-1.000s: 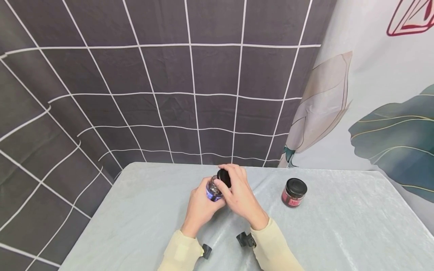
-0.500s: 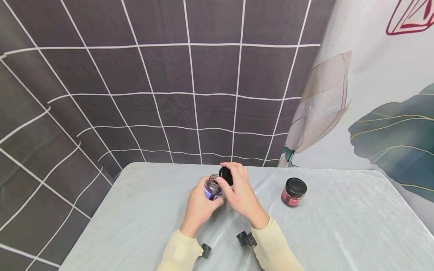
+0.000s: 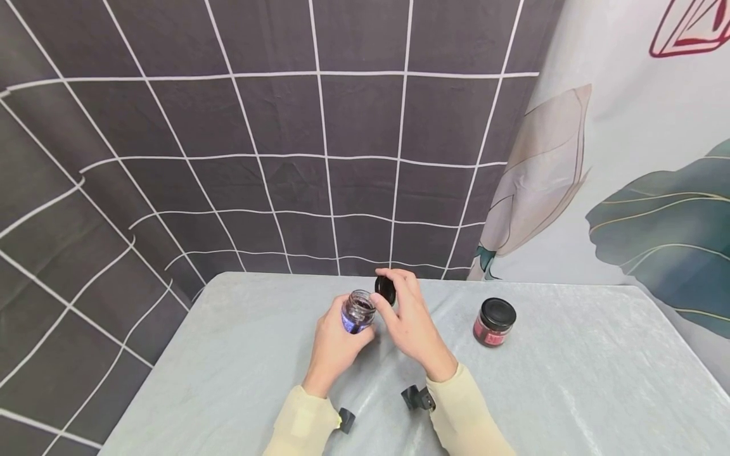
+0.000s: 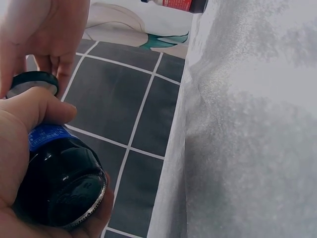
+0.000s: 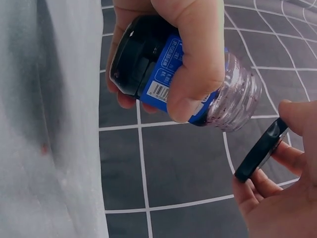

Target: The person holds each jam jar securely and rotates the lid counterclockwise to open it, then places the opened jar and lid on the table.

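My left hand [image 3: 338, 345] grips a glass jar [image 3: 358, 313] with a blue label and dark contents, its threaded mouth bare. In the right wrist view the jar [image 5: 153, 64] shows its clear screw neck, the left thumb laid across the label. Just right of the mouth, my right hand [image 3: 412, 320] pinches a black lid [image 3: 386, 289] by its edge, tipped on its side and apart from the jar. The left wrist view shows the jar's base [image 4: 79, 198] toward the camera, with the lid [image 4: 34, 82] beyond the thumb.
A second jar [image 3: 493, 323], with a red label and a black lid on, stands on the grey cloth-covered table [image 3: 570, 367] to the right. Behind the table's far edge hangs a dark curtain [image 3: 274, 190] with a white grid; a leaf-patterned one [image 3: 547, 209] hangs at right.
The right hand has drawn the lid away from the jar's mouth, to the right and slightly up. The neck now shows fully. The left hand has hardly moved.
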`<state>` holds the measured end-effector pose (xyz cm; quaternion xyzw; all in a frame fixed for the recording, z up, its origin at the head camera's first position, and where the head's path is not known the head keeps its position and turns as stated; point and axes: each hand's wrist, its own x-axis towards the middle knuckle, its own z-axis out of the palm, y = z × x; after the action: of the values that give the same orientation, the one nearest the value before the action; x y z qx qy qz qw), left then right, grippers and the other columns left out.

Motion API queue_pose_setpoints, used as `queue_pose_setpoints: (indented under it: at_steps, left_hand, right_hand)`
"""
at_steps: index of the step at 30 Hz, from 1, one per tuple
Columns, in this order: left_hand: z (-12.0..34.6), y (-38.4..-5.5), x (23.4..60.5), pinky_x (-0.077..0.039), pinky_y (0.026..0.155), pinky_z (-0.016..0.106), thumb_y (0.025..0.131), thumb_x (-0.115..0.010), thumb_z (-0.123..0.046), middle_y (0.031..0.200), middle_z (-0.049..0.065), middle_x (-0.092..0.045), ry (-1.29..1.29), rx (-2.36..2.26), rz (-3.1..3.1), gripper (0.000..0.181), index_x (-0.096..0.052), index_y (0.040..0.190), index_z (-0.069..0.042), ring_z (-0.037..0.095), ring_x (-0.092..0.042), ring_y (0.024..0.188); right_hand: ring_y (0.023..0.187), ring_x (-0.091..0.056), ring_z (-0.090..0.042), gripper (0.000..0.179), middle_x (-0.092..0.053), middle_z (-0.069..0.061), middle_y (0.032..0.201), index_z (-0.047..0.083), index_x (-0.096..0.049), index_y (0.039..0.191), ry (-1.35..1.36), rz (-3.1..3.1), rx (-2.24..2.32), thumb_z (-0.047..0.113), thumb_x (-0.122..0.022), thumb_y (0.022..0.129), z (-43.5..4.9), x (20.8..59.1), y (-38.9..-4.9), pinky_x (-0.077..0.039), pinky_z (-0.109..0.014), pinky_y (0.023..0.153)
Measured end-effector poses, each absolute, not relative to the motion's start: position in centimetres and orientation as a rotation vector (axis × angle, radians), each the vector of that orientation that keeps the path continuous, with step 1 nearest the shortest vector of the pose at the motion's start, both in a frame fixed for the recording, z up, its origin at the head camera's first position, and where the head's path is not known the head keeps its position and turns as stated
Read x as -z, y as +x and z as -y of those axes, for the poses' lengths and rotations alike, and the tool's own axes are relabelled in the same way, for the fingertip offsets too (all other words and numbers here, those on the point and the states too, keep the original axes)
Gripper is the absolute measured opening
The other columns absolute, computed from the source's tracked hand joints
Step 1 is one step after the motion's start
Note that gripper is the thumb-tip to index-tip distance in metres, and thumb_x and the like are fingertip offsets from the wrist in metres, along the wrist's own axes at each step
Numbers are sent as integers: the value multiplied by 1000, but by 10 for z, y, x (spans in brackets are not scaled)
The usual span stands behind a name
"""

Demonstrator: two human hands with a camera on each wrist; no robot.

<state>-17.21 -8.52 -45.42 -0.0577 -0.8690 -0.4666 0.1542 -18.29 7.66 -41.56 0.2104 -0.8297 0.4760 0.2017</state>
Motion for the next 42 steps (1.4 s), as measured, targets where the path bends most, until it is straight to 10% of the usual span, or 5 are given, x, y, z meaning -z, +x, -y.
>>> queue_pose_setpoints:
  at_steps: [42]
  left_hand:
    - [89, -176, 460, -43, 96, 50, 91, -72, -37, 128, 18, -53, -68, 1408, 2478, 67, -43, 141, -2, 30, -49, 116]
  right_hand:
    - [116, -56, -27, 43, -56, -16, 127, 3, -57, 133, 522, 2356, -1388, 14, -71, 94, -81, 422, -191, -53, -46, 93]
